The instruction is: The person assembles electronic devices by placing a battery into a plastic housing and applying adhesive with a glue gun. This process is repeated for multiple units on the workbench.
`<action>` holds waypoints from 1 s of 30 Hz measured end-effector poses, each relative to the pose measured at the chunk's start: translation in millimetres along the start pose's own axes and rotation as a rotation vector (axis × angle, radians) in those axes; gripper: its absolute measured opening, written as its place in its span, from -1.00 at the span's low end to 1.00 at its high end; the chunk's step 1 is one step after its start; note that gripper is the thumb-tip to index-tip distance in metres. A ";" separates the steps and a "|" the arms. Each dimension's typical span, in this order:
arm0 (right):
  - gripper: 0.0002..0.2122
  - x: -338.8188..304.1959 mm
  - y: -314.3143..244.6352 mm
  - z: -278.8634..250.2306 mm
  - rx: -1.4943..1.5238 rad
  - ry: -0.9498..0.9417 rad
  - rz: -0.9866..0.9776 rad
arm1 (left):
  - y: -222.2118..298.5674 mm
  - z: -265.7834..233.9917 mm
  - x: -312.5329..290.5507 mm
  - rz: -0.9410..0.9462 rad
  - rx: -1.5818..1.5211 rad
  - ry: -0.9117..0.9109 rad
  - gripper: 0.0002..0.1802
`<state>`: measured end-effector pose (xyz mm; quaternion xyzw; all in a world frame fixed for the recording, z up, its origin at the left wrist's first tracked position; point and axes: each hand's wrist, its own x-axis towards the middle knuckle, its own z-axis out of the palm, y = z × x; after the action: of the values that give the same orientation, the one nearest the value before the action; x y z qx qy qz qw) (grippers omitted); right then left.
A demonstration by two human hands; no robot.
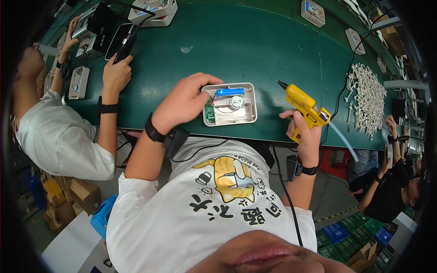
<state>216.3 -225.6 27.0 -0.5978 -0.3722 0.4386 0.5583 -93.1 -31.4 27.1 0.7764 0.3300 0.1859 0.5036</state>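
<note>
In front of me on the green table lies an open white plastic case (pixel 231 123). Inside it are a blue battery (pixel 231 93), a green circuit board (pixel 209 113) along the left wall, a round white disc-shaped part (pixel 236 103) and thin wires. My left hand (pixel 184 99) grips the case at its upper left edge, thumb near the board. My right hand (pixel 307 132) is closed around the handle of a yellow hot glue gun (pixel 301 98), right of the case. Its dark nozzle points up and left, apart from the case. A translucent glue stick (pixel 344 142) sticks out behind it.
A pile of small white parts (pixel 366 101) covers the table's right end. More white cases (pixel 313 12) stand along the far side. At left, a co-worker's hand (pixel 117 75) holds a black corded tool (pixel 126 44) near a black box-shaped device (pixel 93 29). Another person (pixel 390 195) sits at right.
</note>
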 end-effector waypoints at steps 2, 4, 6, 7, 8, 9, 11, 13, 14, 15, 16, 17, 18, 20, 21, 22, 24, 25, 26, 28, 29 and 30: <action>-0.78 -4.9 21.9 -12.8 0.064 0.055 0.024 | 7.9 -13.5 20.9 -0.096 -0.060 -0.008 -0.56; -0.80 -8.2 45.0 -16.9 0.160 0.102 -0.113 | 17.3 -32.2 47.5 -0.309 -0.196 -0.020 -0.58; -0.80 -9.5 55.3 -17.6 0.223 0.121 -0.193 | 10.0 -33.4 80.4 -0.243 -0.215 0.133 -0.60; -0.81 -9.3 57.6 -18.4 0.249 0.114 -0.212 | 3.1 -31.8 96.9 -0.178 -0.247 0.280 -0.61; -0.82 -6.4 58.2 -19.8 0.273 0.099 -0.234 | -7.7 -32.3 112.3 -0.168 -0.234 0.295 -0.61; -0.82 -3.9 58.8 -20.1 0.296 0.082 -0.256 | -21.9 -32.5 127.9 -0.097 -0.215 0.365 -0.59; -0.82 -4.3 63.5 -23.6 0.299 0.085 -0.269 | -30.9 -31.4 151.2 0.050 -0.181 0.482 -0.55; -0.80 -5.6 66.2 -26.0 0.291 0.093 -0.261 | -26.6 -36.9 154.5 0.216 0.065 0.582 -0.53; -0.80 -5.1 67.4 -27.5 0.297 0.085 -0.273 | -25.2 -39.9 155.0 0.369 0.306 0.670 -0.51; -0.80 -4.3 67.3 -28.6 0.287 0.085 -0.278 | -24.0 -43.1 154.9 0.518 0.550 0.753 -0.48; -0.80 -4.6 67.7 -29.5 0.277 0.088 -0.280 | -20.6 -46.4 153.7 0.521 0.557 0.758 -0.48; -0.80 -4.4 67.9 -30.3 0.266 0.091 -0.280 | -14.2 -51.6 151.0 0.484 0.709 0.864 -0.46; -0.80 -4.1 68.0 -31.1 0.270 0.086 -0.285 | -8.3 -57.2 147.8 0.441 0.859 0.968 -0.44; -0.82 -3.9 67.7 -32.6 0.279 0.084 -0.267 | -8.9 -67.0 145.7 0.397 1.013 1.073 -0.42; -0.83 -4.3 67.5 -32.5 0.282 0.081 -0.257 | -15.8 -75.7 147.5 0.344 1.117 1.102 -0.43; -0.83 -4.0 67.7 -32.2 0.284 0.078 -0.261 | -22.5 -85.1 149.9 0.290 1.219 1.128 -0.44; -0.83 -2.8 68.5 -33.4 0.300 0.072 -0.251 | -27.8 -98.1 151.9 0.243 1.315 1.146 -0.45; -0.82 -2.9 68.7 -34.4 0.309 0.075 -0.247 | -27.8 -104.2 152.9 0.141 1.346 1.086 -0.48; -0.82 -3.1 68.3 -34.9 0.308 0.083 -0.249 | -27.6 -109.5 152.7 0.038 1.374 1.026 -0.50; -0.78 -3.5 67.5 -33.0 0.300 0.080 -0.255 | -28.6 -116.4 151.5 -0.055 1.398 0.959 -0.53; -0.76 -3.4 67.4 -32.8 0.297 0.078 -0.257 | -29.6 -119.5 150.0 -0.016 1.421 0.983 -0.57; -0.76 -3.1 67.8 -33.2 0.297 0.086 -0.258 | -31.1 -121.6 148.7 0.020 1.445 1.008 -0.60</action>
<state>243.4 -246.6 -40.3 -0.4744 -0.3528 0.3874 0.7074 -72.7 161.4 44.0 0.7336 0.5430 0.2567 -0.3181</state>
